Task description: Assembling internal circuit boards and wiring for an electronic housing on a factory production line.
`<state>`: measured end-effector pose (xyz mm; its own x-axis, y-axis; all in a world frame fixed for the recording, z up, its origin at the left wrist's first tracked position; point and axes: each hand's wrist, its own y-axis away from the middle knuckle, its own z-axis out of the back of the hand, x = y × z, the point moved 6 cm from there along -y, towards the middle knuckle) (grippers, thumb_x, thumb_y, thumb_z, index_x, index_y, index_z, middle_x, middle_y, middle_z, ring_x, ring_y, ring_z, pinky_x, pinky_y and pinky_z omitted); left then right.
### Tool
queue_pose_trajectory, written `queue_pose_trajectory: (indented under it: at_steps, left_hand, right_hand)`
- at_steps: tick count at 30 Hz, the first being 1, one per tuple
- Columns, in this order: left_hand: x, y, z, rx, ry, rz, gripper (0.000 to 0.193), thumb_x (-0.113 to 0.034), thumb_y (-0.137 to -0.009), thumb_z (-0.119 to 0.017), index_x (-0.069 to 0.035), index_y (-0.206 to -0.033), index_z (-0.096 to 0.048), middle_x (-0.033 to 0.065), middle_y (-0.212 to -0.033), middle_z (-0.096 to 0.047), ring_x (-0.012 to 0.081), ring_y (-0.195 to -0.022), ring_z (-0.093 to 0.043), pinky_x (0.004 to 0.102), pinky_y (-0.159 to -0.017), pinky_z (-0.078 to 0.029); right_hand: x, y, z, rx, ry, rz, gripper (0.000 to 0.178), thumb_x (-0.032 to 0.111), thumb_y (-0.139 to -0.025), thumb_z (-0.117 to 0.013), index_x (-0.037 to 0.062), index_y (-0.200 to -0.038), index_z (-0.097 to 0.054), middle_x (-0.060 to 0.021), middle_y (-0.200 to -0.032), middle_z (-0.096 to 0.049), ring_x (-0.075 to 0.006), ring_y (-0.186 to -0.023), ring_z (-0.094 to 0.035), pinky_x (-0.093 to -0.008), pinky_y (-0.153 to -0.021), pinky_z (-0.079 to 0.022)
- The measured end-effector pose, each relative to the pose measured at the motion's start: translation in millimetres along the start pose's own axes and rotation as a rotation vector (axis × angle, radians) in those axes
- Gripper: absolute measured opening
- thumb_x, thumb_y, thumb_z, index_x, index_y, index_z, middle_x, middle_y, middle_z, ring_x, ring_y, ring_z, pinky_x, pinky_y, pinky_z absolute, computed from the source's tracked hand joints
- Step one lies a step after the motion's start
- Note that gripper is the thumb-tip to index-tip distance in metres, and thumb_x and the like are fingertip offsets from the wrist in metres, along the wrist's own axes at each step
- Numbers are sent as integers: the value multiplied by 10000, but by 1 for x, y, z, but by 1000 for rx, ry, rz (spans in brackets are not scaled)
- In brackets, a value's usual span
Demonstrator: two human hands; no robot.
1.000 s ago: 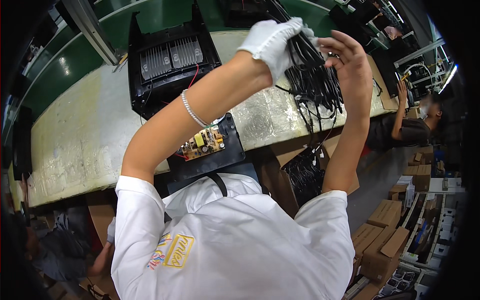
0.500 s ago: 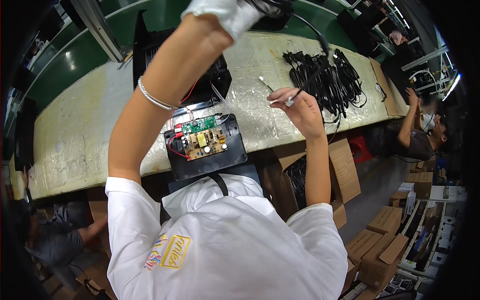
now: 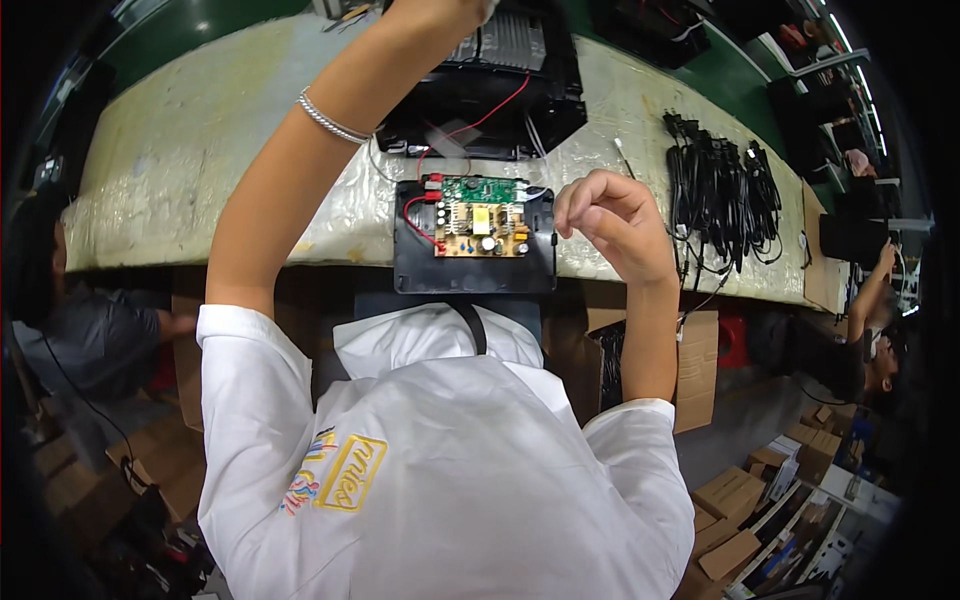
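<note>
My left hand reaches up over the black housing, cut off by the top edge, so its fingers are hidden. A silvery bracelet circles that forearm. Just right of the circuit board, my right hand hovers with loosely curled fingers and nothing visible in them. The board, green at the back and tan in front, rests on a black plate at the bench's near edge. Red wires plug in at its left; a white connector sits at its right.
A bundle of black power cords lies on the bench to the right. An opened cardboard box stands below the bench edge. One co-worker sits at the left, another at far right.
The view has shifted, moving the bench things rightward. The black cable between my hands has left the view, and the white connector formerly at my right fingers no longer shows there.
</note>
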<state>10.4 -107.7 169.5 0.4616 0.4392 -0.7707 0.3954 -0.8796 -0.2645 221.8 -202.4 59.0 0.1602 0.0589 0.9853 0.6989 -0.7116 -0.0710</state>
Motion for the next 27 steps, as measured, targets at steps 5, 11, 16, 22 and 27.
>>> queue_pose_trajectory:
  at_steps: [5, 11, 16, 22, 27]
  left_hand:
    - [-7, 16, 7, -15, 39, -27, 201, -175, -985, -581, -19, -953, -459, 117, -804, -626, 161, -553, -595, 303, -478, -504]
    - [-14, 12, 0, 73, 478, 139, 178, -210, -1009, -545, -57, -939, -486, 62, -726, -553, 166, -598, -561, 326, -541, -508]
    - [-16, 17, 4, 47, 663, 190, 118, -173, -1020, -510, -59, -990, -501, 69, -780, -542, 177, -653, -549, 340, -608, -516]
    - [-27, 19, 17, 0, 701, 107, 39, -107, -1005, -501, -75, -989, -516, 67, -798, -548, 186, -672, -550, 359, -639, -530]
    - [-27, 22, 23, -100, 678, 31, 89, -131, -1010, -499, -69, -951, -525, 56, -756, -551, 188, -661, -558, 363, -627, -521]
  right_hand:
    - [-15, -19, -9, -174, 185, -89, 154, 125, -922, -650, -3, -988, -595, -106, -938, -666, -119, -795, -594, -241, -714, -476]
    - [-28, -57, -36, -196, 335, 242, 682, 55, -905, -646, 10, -1489, -298, -155, -1503, -377, -278, -1363, -411, -385, -1059, -394]
    - [-27, -91, -61, -337, 237, 292, 428, 100, -913, -663, -35, -1289, -509, -131, -1262, -553, -187, -1118, -568, -304, -900, -476]
    - [-43, -100, -62, -365, 261, 118, 238, 120, -925, -656, -42, -1093, -608, -105, -1051, -629, -113, -862, -638, -239, -683, -506]
    - [-40, -108, -72, -454, -13, 244, 528, 88, -881, -699, -34, -1321, -435, -178, -1217, -582, -164, -898, -669, -252, -683, -549]
